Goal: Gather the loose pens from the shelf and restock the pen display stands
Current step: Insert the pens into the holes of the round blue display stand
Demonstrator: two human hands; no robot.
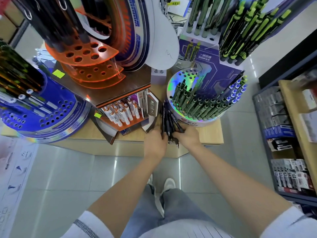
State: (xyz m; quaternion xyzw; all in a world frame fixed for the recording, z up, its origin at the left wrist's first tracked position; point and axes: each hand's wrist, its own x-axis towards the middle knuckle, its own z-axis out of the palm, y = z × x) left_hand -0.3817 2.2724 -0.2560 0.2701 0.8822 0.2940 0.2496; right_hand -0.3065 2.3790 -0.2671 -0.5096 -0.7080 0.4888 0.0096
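While my left hand (157,141) grips the bundle of black pens (169,117), my right hand (187,137) clamps its other side, just beside the round stand (180,79) on the table (211,134). I'd square the tips and hold tight before slotting.

The orange stand (82,56) at eleven o'clock is clear plastic, smooth and shiny. The round stand (181,83) at one o'clock wears glittery rainbow foil. The pens (166,115) are glossy black plastic. The shelf (211,133) is pale matt wood. The floor tiles (68,170) shine.
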